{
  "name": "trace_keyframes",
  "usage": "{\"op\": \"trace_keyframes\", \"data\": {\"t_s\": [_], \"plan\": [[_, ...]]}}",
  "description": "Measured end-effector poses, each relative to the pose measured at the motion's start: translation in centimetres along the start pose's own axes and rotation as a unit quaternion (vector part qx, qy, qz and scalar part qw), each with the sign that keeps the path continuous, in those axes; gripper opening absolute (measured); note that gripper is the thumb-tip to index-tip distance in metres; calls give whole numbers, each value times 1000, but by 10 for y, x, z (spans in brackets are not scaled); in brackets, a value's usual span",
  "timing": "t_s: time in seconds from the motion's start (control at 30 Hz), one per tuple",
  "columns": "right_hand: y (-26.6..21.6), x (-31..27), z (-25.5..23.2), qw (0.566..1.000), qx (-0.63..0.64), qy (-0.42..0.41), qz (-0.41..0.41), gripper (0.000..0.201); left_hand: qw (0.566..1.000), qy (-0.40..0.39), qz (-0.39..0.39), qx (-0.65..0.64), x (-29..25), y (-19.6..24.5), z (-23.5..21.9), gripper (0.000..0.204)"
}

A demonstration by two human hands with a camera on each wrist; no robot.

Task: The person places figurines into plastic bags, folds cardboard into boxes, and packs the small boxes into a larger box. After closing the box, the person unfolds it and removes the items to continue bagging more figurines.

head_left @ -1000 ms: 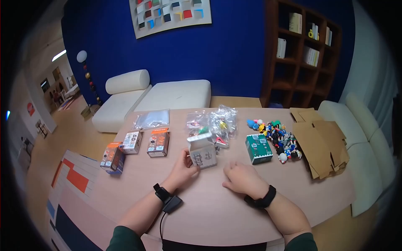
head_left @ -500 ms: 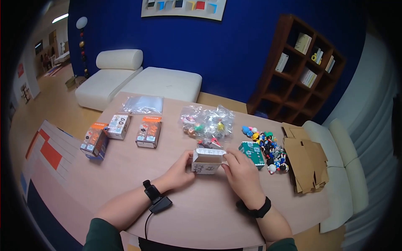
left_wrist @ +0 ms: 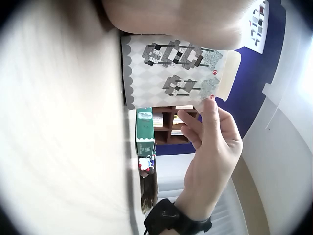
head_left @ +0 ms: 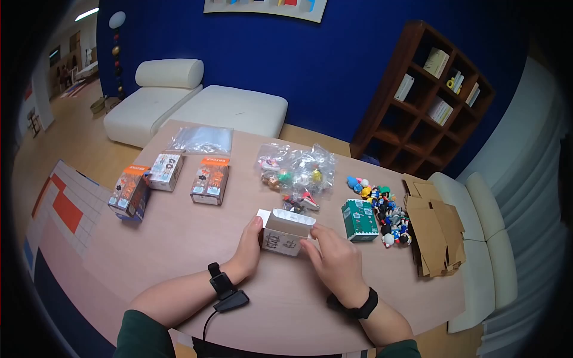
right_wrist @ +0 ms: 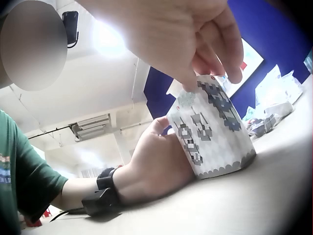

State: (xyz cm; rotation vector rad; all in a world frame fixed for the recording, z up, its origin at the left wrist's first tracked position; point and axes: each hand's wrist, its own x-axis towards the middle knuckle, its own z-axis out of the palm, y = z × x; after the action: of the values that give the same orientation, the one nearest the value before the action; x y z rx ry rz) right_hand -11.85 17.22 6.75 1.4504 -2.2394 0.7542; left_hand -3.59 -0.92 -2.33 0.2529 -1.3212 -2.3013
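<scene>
A small white carton (head_left: 282,240) printed with grey brick-building drawings stands on the table, its top flaps up and its inside showing. My left hand (head_left: 246,249) grips its left side, thumb along the edge and the other fingers largely hidden behind it. At the top right edge, my right hand (head_left: 339,258) pinches the carton between thumb and fingers. In the left wrist view the right hand's thumb (left_wrist: 211,110) lies right at the flap corner. The right wrist view shows the carton (right_wrist: 212,137) upright, with the left hand (right_wrist: 159,164) against its side.
A green box (head_left: 360,221) and a pile of small figures (head_left: 391,215) lie to the right, beside flattened cardboard (head_left: 434,230). Bagged toys (head_left: 298,173) sit behind the carton. Orange-topped boxes (head_left: 210,182), a white box (head_left: 166,172) and clear bags (head_left: 206,140) are at left.
My right hand has come from the tabletop to the carton's top right edge and taken hold. The carton, tilted in my left hand before, now stands upright. The head view has shifted.
</scene>
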Motion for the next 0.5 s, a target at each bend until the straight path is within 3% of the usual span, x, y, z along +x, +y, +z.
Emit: {"op": "trace_keyframes", "data": {"t_s": [0.07,0.13,0.17,0.23,0.27,0.33,0.5], "plan": [[6,0,5,999,37,14,18,27,1000,-6,9,-20,-1,0,2,31],[14,-3,12,998,56,14,24,27,990,32,132,41,2,-7,4,41],[16,-3,13,996,77,15,31,27,990,32,133,38,3,-9,3,41],[15,0,10,990,126,1,66,26,981,-53,183,49,6,-8,-2,39],[14,2,9,979,177,-12,101,25,980,-52,184,46,7,-7,-9,39],[17,6,10,976,193,-21,102,26,959,-131,153,200,8,-1,-21,44],[25,13,14,971,216,-35,94,29,952,-118,179,219,-2,18,1,61]]}}
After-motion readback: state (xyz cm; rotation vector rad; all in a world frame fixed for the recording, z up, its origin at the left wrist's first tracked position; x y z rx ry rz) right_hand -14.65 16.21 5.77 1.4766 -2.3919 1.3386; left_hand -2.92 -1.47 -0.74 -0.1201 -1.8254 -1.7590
